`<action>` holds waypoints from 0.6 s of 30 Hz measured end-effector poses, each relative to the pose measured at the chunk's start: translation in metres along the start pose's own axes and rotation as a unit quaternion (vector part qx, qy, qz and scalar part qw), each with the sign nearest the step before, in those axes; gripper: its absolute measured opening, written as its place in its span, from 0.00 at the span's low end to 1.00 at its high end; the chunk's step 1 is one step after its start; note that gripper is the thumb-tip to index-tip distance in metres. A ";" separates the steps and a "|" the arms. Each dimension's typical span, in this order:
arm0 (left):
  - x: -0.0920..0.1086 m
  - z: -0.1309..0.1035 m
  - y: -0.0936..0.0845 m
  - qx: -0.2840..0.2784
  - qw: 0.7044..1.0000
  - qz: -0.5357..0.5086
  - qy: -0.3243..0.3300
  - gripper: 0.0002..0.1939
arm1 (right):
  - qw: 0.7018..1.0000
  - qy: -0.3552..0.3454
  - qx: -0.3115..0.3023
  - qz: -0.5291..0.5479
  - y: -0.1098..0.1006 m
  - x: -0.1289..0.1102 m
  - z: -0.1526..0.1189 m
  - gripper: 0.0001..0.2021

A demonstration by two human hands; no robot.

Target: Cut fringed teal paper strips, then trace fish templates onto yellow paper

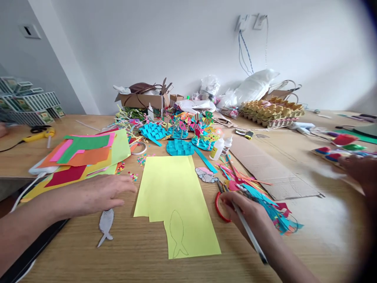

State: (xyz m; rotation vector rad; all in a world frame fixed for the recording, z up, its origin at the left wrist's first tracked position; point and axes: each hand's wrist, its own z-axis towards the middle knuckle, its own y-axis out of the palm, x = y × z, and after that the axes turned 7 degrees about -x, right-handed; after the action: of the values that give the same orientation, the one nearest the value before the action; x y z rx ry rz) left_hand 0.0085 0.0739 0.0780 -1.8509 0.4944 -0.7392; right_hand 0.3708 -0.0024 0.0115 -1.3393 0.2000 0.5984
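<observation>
Yellow paper [176,188] lies at the centre, a pencil-drawn fish outline [177,232] near its lower end. My left hand [103,192] hovers left of the paper, fingers apart and holding nothing, just above a grey fish cutout [106,226]. To the right of the paper, my right hand [246,208] has a pen [250,232] between its fingers, pointing back toward me. That hand is at the red-handled scissors [218,208]; its fingertips partly cover them. A second drawn fish cutout [206,175] rests by the paper's right edge.
Coloured sheets [85,153] are piled at left. Glue bottles [217,149], blue paper bases [179,147] and small fish decorations [203,124] stand behind. Paper strips [265,200] and cardboard [265,165] lie right. Another person's hand [361,171] is at far right.
</observation>
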 end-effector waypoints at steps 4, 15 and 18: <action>0.022 0.030 0.016 -0.009 0.998 -0.023 0.053 0.13 | 0.997 0.006 -0.057 -0.061 -0.018 0.013 0.029 0.07; 0.062 0.077 0.039 -0.009 0.997 0.000 0.079 0.12 | 0.977 0.060 -0.160 -0.125 0.006 0.025 0.108 0.14; 0.070 0.080 0.049 -0.023 0.994 0.026 0.099 0.10 | 0.970 0.085 -0.170 -0.155 0.013 0.019 0.116 0.14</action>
State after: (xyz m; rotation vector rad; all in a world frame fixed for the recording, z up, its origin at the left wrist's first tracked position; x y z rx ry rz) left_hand 0.1141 0.0642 0.0293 -1.8081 0.6900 -0.8878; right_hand 0.3573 0.1152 0.0195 -1.7154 0.0242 0.2579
